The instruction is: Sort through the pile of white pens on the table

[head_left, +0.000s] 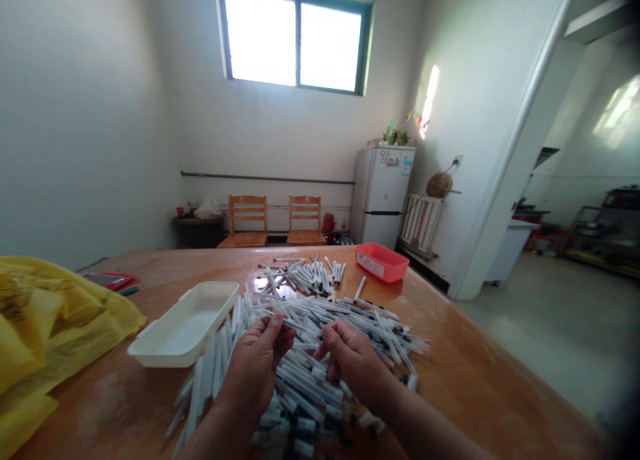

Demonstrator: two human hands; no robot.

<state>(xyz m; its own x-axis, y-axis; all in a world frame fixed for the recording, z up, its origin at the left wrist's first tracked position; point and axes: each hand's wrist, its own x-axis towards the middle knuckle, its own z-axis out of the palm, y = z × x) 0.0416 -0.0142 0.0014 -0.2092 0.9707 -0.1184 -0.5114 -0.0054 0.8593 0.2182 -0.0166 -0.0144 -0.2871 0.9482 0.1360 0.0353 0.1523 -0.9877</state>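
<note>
Left hand [257,355] pinches narrow and right hand [351,355] curls loosely, whether gripping anything I can't tell, over heaped pen tubes [305,383] on the table [460,380], fridge [384,187] beyond.

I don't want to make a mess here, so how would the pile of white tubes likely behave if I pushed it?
The pile of white tubes would probably shift and spread, since its pieces lie loose and crossed. Single tubes may roll or slide, as they look slim and roundish and the table looks smooth. They're probably light, judging by their thin, plastic look.
</note>
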